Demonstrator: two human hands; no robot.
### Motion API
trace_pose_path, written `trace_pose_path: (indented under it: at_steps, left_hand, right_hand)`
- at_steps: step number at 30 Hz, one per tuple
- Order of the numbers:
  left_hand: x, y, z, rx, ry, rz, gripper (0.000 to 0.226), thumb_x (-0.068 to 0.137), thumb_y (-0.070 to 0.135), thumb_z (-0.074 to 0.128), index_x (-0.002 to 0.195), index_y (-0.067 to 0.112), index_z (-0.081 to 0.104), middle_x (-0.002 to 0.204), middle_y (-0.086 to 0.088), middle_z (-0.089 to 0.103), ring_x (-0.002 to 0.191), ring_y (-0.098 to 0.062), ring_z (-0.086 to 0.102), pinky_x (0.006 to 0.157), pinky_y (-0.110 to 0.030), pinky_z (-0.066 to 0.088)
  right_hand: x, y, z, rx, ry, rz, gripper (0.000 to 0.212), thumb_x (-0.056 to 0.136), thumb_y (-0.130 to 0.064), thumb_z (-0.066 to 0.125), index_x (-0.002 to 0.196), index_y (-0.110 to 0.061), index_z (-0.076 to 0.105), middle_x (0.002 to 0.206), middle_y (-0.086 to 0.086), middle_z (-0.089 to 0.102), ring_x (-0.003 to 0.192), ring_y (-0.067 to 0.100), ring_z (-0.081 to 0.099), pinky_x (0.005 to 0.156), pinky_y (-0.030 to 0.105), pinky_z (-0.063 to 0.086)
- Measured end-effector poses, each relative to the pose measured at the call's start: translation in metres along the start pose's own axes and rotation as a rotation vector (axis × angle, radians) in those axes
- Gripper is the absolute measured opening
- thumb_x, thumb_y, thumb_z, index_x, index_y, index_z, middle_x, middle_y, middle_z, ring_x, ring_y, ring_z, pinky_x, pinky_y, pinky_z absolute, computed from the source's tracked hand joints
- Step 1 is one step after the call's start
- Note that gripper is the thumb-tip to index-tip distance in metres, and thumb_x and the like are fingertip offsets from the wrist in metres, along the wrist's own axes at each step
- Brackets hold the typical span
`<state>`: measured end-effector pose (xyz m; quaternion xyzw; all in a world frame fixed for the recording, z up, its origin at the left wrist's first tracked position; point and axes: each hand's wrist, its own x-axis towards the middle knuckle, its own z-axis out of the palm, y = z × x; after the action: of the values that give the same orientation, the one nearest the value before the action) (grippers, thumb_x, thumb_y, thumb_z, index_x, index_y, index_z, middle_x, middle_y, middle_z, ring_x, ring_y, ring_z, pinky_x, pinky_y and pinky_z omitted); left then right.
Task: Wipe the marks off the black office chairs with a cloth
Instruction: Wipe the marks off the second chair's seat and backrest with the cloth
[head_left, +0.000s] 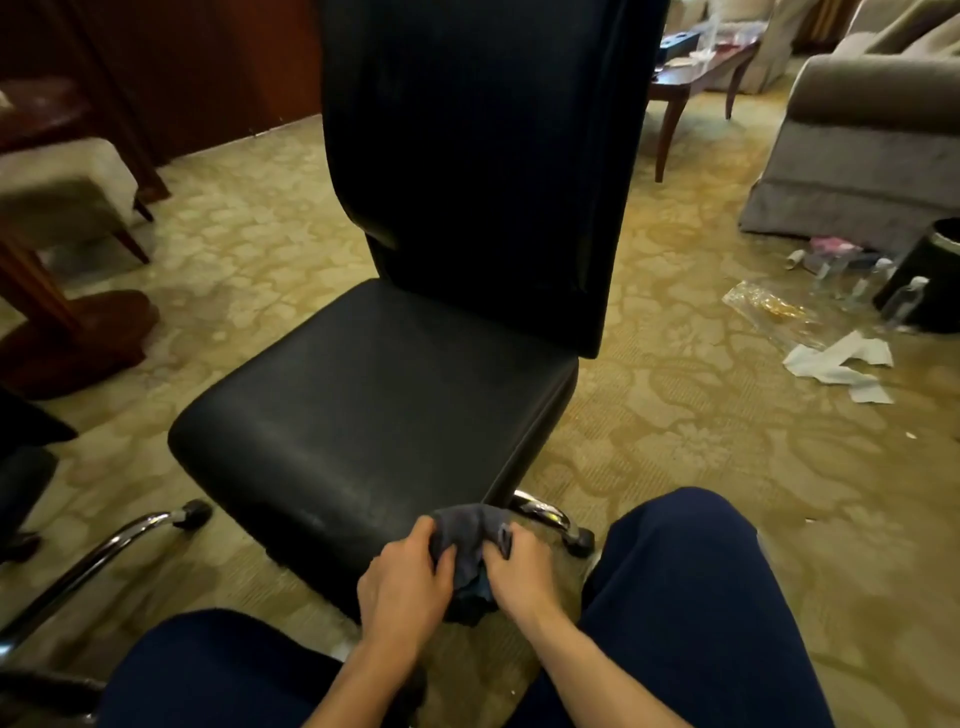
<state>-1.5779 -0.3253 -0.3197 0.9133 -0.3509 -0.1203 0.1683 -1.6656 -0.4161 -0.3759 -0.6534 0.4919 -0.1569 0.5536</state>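
Observation:
A black office chair (374, 395) with a tall back stands right in front of me on the carpet, its seat showing faint pale smears. Just off the seat's near corner, both my hands hold a bunched dark blue-grey cloth (470, 540). My left hand (405, 587) grips its left side with curled fingers. My right hand (519, 571) grips its right side. The cloth hangs between them, at the seat's front edge. My knees in dark trousers frame the hands.
A chrome leg with a castor (192, 514) of another chair lies at the left. Wooden table base (78, 338) and a pale stool (57, 192) stand left. At right are a grey sofa (862, 156), a black bin (930, 280), and scattered litter and tissues (841, 364).

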Motion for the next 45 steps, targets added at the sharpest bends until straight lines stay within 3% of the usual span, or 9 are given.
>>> trace_pose_path:
  at_steps: [5,10,13,22,26,32,35,39,45]
  left_hand:
    - [0.03,0.023,-0.003,0.127,0.028,0.065,0.018,0.098,0.046,0.048,0.112,0.034,0.05,0.106,0.008,0.066,0.098,-0.016,0.065,0.068,-0.027,0.039]
    - [0.062,0.051,0.009,0.113,0.033,0.09,0.02,0.098,0.039,0.049,0.116,0.033,0.054,0.11,0.006,0.055,0.099,-0.018,0.061,0.076,-0.033,0.047]
    - [0.067,0.049,0.01,0.142,-0.005,0.06,0.02,0.098,0.038,0.048,0.116,0.033,0.054,0.109,0.005,0.057,0.098,-0.019,0.063,0.075,-0.033,0.047]
    - [0.041,0.01,-0.013,0.196,-0.043,-0.091,0.027,0.095,0.042,0.049,0.121,0.036,0.055,0.114,0.002,0.065,0.105,-0.023,0.065,0.08,-0.033,0.051]
    - [0.035,0.009,-0.016,0.208,-0.017,-0.1,0.026,0.094,0.043,0.052,0.117,0.035,0.059,0.111,-0.001,0.07,0.104,-0.025,0.066,0.079,-0.033,0.052]
    - [0.045,0.063,0.022,0.163,-0.084,0.003,0.024,0.097,0.043,0.048,0.115,0.032,0.06,0.111,-0.002,0.069,0.102,-0.026,0.067,0.079,-0.035,0.055]
    - [0.043,0.092,0.036,0.06,-0.049,0.055,0.022,0.097,0.045,0.047,0.112,0.033,0.059,0.105,0.002,0.07,0.097,-0.023,0.067,0.077,-0.036,0.055]
    - [0.045,0.132,0.029,-0.186,0.03,0.12,0.014,0.095,0.041,0.053,0.102,0.032,0.06,0.093,0.006,0.07,0.091,-0.02,0.066,0.07,-0.034,0.049]
    - [0.042,0.147,0.022,-0.468,0.02,0.085,0.013,0.092,0.024,0.056,0.1,0.029,0.065,0.087,0.01,0.068,0.087,-0.015,0.065,0.077,-0.037,0.054]
  right_hand:
    - [0.037,-0.014,-0.005,0.179,0.06,0.114,0.012,0.09,-0.01,0.061,0.096,-0.017,0.068,0.095,0.005,0.07,0.09,0.018,0.067,0.084,0.037,0.056]
    - [0.06,-0.03,-0.02,0.318,0.108,0.124,0.017,0.093,-0.005,0.058,0.099,-0.021,0.062,0.094,0.001,0.067,0.084,0.012,0.063,0.065,0.021,0.05]
    - [0.05,-0.028,-0.009,0.345,0.127,0.115,0.024,0.094,-0.006,0.057,0.094,-0.03,0.057,0.091,-0.004,0.067,0.089,0.014,0.064,0.074,0.025,0.051]
    - [0.019,-0.025,0.018,0.438,-0.067,0.205,0.018,0.086,-0.008,0.065,0.092,-0.025,0.065,0.098,0.002,0.072,0.093,0.018,0.067,0.09,0.04,0.055]
    - [0.021,-0.029,0.004,0.435,-0.128,0.138,0.024,0.088,-0.003,0.062,0.102,-0.022,0.066,0.098,0.002,0.071,0.092,0.015,0.067,0.079,0.029,0.056]
    - [0.041,-0.019,-0.038,0.5,0.143,0.217,0.022,0.088,-0.006,0.059,0.092,-0.027,0.062,0.093,0.004,0.068,0.088,0.023,0.065,0.086,0.047,0.056]
    - [0.046,-0.013,-0.066,0.459,0.347,0.144,0.01,0.088,-0.016,0.06,0.088,-0.025,0.062,0.092,0.006,0.066,0.084,0.024,0.065,0.082,0.045,0.056]
    - [0.044,-0.022,-0.11,0.389,0.585,-0.04,0.012,0.092,-0.019,0.062,0.101,-0.013,0.059,0.122,-0.003,0.046,0.097,0.017,0.057,0.079,0.027,0.048]
    - [0.026,-0.028,-0.126,0.584,0.331,-0.136,0.011,0.095,-0.009,0.057,0.096,-0.02,0.059,0.088,0.005,0.067,0.084,0.019,0.067,0.069,0.032,0.056]
